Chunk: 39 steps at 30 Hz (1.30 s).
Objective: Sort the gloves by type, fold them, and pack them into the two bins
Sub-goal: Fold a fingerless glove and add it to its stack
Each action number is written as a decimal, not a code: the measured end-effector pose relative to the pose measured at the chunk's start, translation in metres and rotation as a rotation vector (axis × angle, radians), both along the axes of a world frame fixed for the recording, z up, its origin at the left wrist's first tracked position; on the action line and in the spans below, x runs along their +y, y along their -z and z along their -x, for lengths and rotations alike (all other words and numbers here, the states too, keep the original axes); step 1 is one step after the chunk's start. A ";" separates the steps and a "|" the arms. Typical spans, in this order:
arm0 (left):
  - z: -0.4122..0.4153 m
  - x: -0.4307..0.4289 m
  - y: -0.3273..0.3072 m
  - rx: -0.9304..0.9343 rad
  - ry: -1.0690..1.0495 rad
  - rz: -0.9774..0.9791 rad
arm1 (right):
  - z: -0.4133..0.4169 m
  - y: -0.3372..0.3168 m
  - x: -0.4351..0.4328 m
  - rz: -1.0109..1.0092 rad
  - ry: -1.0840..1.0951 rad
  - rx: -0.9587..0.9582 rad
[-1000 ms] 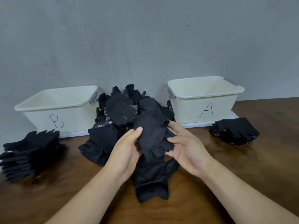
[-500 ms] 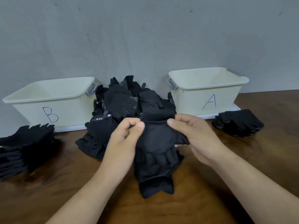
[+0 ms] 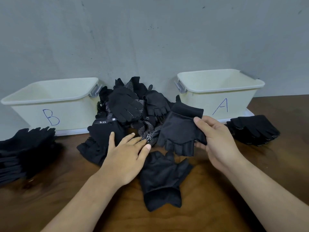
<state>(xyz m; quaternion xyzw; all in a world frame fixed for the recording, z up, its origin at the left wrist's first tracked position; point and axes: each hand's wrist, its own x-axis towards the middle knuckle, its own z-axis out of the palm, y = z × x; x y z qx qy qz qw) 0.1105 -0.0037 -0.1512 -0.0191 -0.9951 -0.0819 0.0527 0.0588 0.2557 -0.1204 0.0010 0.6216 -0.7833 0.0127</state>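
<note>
The pile point(image 3: 127, 106) of black gloves lies on the desk point(image 3: 275, 164) by the wall. At the pile's right edge, the right grip point(image 3: 215, 141) pinches a fingerless glove point(image 3: 180, 131), thumb on top and fingers beneath. The left grip point(image 3: 124, 158), fingers spread and flat, rests on the pile's near edge. A loose glove point(image 3: 160, 180) lies flat just in front of the pile. Bin B point(image 3: 30, 113) stands left of the pile and bin A point(image 3: 200, 104) right of it. Farther left lies one stack point(image 3: 25, 148), farther right another stack point(image 3: 254, 129).
</note>
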 end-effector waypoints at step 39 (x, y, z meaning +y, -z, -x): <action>-0.046 0.053 -0.044 0.302 0.027 -1.259 | -0.042 -0.019 -0.027 -0.072 -0.365 0.085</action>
